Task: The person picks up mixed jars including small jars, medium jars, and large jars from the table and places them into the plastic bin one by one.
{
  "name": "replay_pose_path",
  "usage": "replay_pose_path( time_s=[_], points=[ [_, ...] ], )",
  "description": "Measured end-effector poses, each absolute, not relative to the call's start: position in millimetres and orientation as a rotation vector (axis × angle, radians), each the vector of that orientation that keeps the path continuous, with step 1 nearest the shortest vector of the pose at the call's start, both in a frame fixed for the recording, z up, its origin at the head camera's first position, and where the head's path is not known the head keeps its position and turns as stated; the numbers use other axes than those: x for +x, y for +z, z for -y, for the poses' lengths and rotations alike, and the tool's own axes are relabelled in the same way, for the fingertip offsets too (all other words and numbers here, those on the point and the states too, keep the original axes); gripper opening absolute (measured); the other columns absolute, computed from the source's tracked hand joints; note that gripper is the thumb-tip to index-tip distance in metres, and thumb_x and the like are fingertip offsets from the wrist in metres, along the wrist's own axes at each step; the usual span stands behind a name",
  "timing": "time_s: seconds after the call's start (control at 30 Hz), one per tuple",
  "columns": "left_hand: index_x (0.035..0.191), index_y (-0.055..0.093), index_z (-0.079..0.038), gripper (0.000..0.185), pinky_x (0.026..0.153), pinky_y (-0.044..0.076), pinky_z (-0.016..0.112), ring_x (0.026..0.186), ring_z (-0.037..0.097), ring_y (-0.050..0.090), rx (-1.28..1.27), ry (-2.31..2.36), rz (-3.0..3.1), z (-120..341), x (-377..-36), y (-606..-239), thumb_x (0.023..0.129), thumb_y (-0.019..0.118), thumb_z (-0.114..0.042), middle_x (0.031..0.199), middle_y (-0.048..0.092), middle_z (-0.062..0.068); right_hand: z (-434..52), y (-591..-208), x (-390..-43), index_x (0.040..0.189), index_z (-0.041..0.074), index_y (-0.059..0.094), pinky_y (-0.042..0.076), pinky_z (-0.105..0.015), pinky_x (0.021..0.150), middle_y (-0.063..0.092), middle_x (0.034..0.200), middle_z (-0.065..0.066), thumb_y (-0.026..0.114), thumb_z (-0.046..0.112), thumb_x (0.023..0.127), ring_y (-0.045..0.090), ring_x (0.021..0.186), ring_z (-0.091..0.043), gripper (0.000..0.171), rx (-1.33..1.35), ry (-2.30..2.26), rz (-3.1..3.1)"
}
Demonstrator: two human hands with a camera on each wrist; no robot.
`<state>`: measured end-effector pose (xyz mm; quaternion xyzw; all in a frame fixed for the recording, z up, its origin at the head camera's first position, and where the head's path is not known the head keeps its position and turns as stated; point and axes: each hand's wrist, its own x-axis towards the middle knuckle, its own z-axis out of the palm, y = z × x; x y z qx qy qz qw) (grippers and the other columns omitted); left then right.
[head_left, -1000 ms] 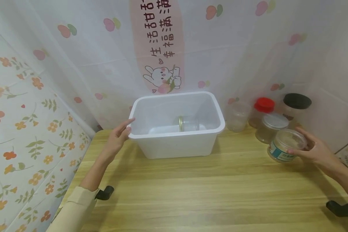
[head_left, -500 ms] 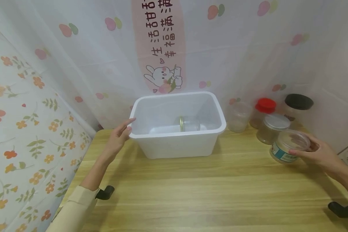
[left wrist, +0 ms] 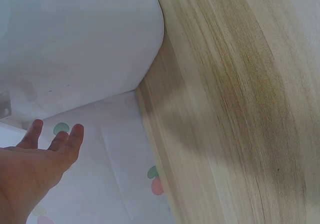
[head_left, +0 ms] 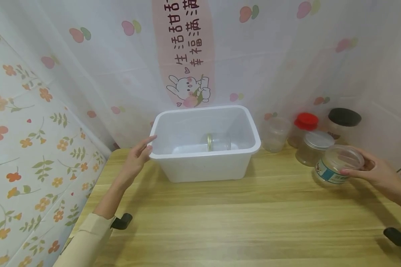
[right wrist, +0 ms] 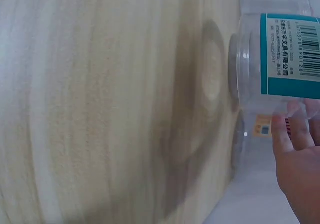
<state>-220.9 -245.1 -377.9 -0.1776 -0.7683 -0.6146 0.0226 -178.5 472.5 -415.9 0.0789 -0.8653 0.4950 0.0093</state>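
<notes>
I observe my right hand (head_left: 375, 172) gripping a clear round plastic jar with a teal label (head_left: 337, 165), tilted above the wooden table (head_left: 240, 218). My left hand (head_left: 137, 155), fingers straight, rests against the white rectangular plastic bin (head_left: 204, 165).

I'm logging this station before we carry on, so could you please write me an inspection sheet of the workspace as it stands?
Surface: wooden table, bare in front.
Job's things: labelled clear jar, tilted, gripped by the right hand; white bin holding a small glass jar on its side.
Clutter: lidless clear cup, red-lidded jar, black-lidded jar, clear-lidded jar, all right of the bin.
Grippers: left hand open, fingers at the bin's left rim.
Cables: nothing seen.
Surroundings: printed curtain behind; floral sheet on the left.
</notes>
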Motion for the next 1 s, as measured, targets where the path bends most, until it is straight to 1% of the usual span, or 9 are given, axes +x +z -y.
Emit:
replay_pose_path(
  time_s=[0.13,0.27,0.33,0.5,0.67,0.77,0.87,1.0],
  points=[
    [0.156,0.040,-0.009,0.047,0.098,0.047,0.027,0.131,0.043,0.046,-0.557,-1.903,2.373,244.7,-220.6,-377.9,0.111,0.044,-0.024,0.155,0.039,0.019,-472.1,-410.9,-179.9,0.160,0.017,0.032,0.045,-0.010,0.082,0.052,0.135,0.014,0.065,-0.007,0.096,0.052,0.114,0.006,0.077,0.274,1.525,2.717],
    [0.156,0.041,-0.009,0.048,0.099,0.047,0.027,0.133,0.040,0.045,-0.542,-1.893,2.385,244.2,-220.1,-377.6,0.111,0.045,-0.026,0.156,0.038,0.017,-473.6,-402.9,-182.0,0.160,0.015,0.032,0.048,-0.013,0.078,0.052,0.133,0.015,0.066,-0.009,0.095,0.054,0.110,0.005,0.077,0.316,1.464,2.739],
    [0.156,0.041,-0.009,0.048,0.099,0.047,0.027,0.133,0.040,0.045,-0.538,-1.892,2.387,244.0,-219.8,-377.6,0.111,0.045,-0.026,0.156,0.038,0.017,-474.7,-398.6,-183.4,0.160,0.014,0.032,0.048,-0.013,0.077,0.050,0.134,0.015,0.067,-0.008,0.094,0.053,0.110,0.006,0.078,0.333,1.426,2.750],
    [0.156,0.040,-0.008,0.048,0.098,0.047,0.027,0.131,0.040,0.046,-0.539,-1.895,2.379,243.6,-219.3,-376.9,0.111,0.045,-0.025,0.155,0.040,0.017,-474.3,-391.2,-186.3,0.161,0.017,0.031,0.043,-0.009,0.077,0.044,0.138,0.014,0.070,-0.005,0.094,0.046,0.112,0.009,0.081,0.346,1.356,2.777],
    [0.156,0.041,-0.009,0.048,0.101,0.046,0.029,0.135,0.037,0.044,-0.534,-1.890,2.388,243.4,-220.2,-376.7,0.111,0.045,-0.025,0.157,0.038,0.013,-468.7,-386.0,-185.8,0.161,0.019,0.032,0.041,-0.008,0.075,0.044,0.138,0.017,0.073,-0.003,0.092,0.046,0.110,0.010,0.083,0.326,1.318,2.782],
    [0.156,0.041,-0.009,0.048,0.103,0.045,0.031,0.137,0.036,0.042,-0.530,-1.889,2.393,243.4,-220.9,-377.3,0.111,0.045,-0.025,0.158,0.037,0.013,-464.4,-382.4,-185.0,0.161,0.019,0.032,0.042,-0.009,0.075,0.044,0.139,0.017,0.074,-0.004,0.091,0.046,0.110,0.007,0.084,0.337,1.317,2.779],
    [0.156,0.040,-0.008,0.048,0.104,0.045,0.034,0.137,0.038,0.042,-0.530,-1.887,2.393,243.1,-220.9,-377.5,0.111,0.044,-0.024,0.158,0.036,0.016,-460.4,-378.7,-185.4,0.161,0.017,0.030,0.042,-0.009,0.076,0.042,0.142,0.016,0.072,-0.007,0.091,0.044,0.113,0.004,0.085,0.377,1.340,2.764],
    [0.156,0.040,-0.007,0.048,0.103,0.045,0.033,0.136,0.040,0.042,-0.535,-1.884,2.391,243.1,-220.8,-377.6,0.111,0.043,-0.024,0.158,0.036,0.018,-455.5,-373.0,-187.0,0.161,0.015,0.030,0.043,-0.009,0.078,0.042,0.143,0.015,0.069,-0.013,0.090,0.044,0.114,0.001,0.086,0.426,1.365,2.734]
  ],
)
